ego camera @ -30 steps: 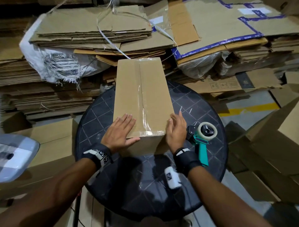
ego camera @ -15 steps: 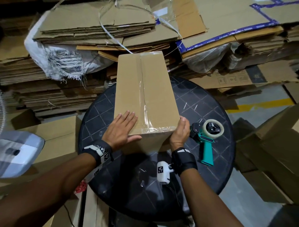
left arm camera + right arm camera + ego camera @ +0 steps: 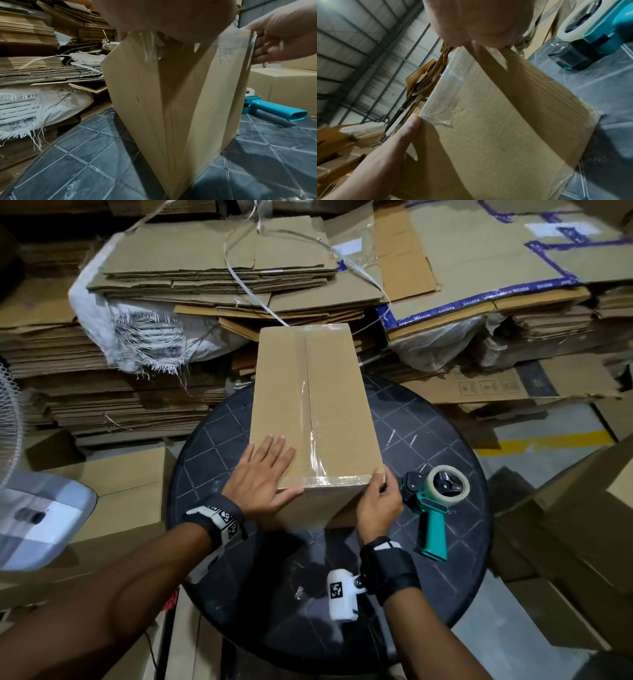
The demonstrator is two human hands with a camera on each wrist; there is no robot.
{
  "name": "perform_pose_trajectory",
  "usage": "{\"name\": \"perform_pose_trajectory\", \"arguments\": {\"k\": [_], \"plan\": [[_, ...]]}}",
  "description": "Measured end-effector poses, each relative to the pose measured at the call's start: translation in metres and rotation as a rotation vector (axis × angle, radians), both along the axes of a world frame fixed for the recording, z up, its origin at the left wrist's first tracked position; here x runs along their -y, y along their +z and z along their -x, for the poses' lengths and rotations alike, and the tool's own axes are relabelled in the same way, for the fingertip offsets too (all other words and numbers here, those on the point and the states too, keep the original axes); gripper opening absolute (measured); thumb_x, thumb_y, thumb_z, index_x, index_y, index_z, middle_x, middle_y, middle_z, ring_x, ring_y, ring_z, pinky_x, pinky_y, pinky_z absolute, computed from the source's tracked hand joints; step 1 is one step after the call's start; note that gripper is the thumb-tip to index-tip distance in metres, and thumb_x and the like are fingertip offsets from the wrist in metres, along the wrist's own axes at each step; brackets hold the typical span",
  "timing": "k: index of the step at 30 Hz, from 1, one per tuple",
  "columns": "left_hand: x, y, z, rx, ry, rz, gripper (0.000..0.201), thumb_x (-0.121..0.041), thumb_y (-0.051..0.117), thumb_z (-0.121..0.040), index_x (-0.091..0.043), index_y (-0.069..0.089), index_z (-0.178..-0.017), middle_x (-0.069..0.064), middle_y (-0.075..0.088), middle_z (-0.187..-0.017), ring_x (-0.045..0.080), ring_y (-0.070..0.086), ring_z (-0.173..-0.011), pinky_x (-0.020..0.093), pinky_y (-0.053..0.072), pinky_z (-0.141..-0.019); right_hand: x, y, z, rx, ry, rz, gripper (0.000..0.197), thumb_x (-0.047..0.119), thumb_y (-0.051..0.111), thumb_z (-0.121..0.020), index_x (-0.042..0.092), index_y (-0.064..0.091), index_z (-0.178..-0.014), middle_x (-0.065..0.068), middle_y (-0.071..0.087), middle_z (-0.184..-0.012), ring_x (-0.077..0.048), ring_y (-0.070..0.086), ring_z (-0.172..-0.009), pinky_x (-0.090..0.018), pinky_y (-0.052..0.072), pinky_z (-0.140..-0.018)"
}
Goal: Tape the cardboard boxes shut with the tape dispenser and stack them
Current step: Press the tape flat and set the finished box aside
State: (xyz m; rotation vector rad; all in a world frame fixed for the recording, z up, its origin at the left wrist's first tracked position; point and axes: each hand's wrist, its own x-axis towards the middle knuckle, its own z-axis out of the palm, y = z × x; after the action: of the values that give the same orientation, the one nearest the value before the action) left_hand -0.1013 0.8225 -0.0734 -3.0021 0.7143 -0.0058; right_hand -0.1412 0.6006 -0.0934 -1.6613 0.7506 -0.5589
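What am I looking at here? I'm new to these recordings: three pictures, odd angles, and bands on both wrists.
No machine here: a person works bare-handed, wearing a head camera and one camera on each wrist. The head view looks down at a round dark table. On it stands a cardboard box, its top seam covered with clear tape. The left hand lies flat on the box top, thumb on the near face. The right hand grips the box's near right corner. A teal tape dispenser lies on the table beside it, untouched. The wrist views show the same box from close up. Flattened cardboard is piled behind.
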Motion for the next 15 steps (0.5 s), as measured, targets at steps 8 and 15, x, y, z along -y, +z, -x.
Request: {"name": "perform_pose_trajectory", "arguments": {"k": [8,15], "plan": [[0.019,0.012,0.002,-0.177,0.302,0.086,0.099,-0.088,-0.005,-0.079,-0.027,-0.018,-0.156,0.008,-0.026,-0.163,0.030,-0.018,-0.151,0.066,-0.002,-0.118,0.010,0.005,0.004,-0.090,0.225,0.141,0.045,0.031,0.065,-0.097,0.004,0.059,-0.133,-0.017,0.069,-0.121,-0.035,0.063,-0.112,-0.034,0.046,-0.092],[0.038,0.003,0.018,0.016,0.622,0.548,0.074,-0.049,0.047,-0.098,-0.020,0.017,-0.159,0.009,0.005,-0.168,0.028,0.011,-0.153,0.057,0.034,-0.113,0.022,0.007,-0.001,-0.210,0.360,0.310,0.042,0.026,0.042,-0.107,-0.003,0.053,-0.135,-0.026,0.061,-0.130,-0.040,0.058,-0.120,-0.037,0.045,-0.092]]}}
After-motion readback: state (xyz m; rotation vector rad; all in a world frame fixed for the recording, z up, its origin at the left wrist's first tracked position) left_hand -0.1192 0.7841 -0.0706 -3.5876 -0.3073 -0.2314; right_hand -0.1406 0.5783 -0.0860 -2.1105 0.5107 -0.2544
